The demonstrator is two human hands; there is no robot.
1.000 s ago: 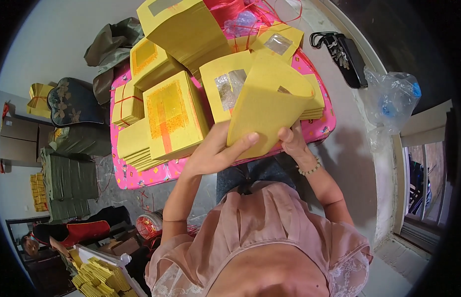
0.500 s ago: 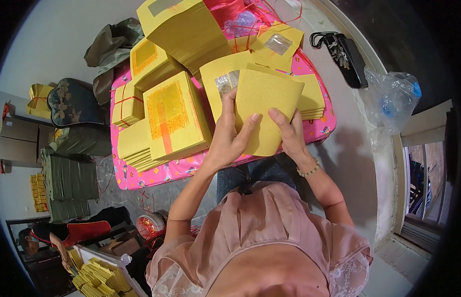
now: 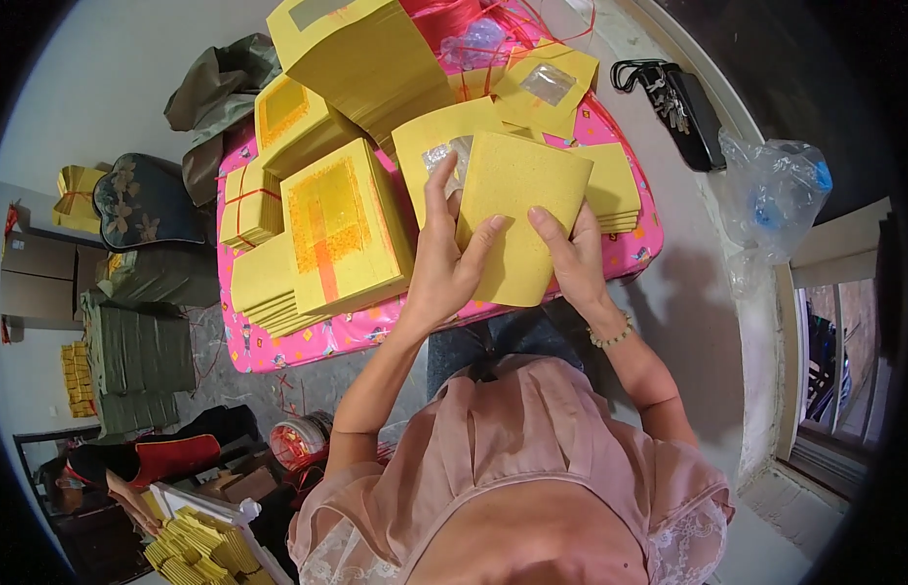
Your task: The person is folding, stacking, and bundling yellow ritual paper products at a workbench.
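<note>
A folded piece of yellow paper [image 3: 527, 200] with a rough surface is held up over the table's near edge. My left hand [image 3: 442, 263] holds its left side, thumb on the front face and index finger raised apart beside the edge. On the right side, my right hand [image 3: 576, 255] grips it with the thumb in front and the other fingers behind, mostly hidden. Just behind it leans a yellow sheet [image 3: 430, 136] with a silver patch. To the left lies a thick block of yellow paper [image 3: 300, 200] with an orange-gold square on top.
A pink patterned cloth [image 3: 264, 351] covers the table. Other yellow stacks [image 3: 254, 205] and a flat pile [image 3: 615, 190] flank the hands. Keys on a black pouch [image 3: 683, 117] and a clear plastic bag [image 3: 776, 195] lie right. Another person [image 3: 132, 478] works at lower left.
The folded paper has shifted slightly left and turned a little. My left index finger has come away from its edge. The other person at lower left has moved.
</note>
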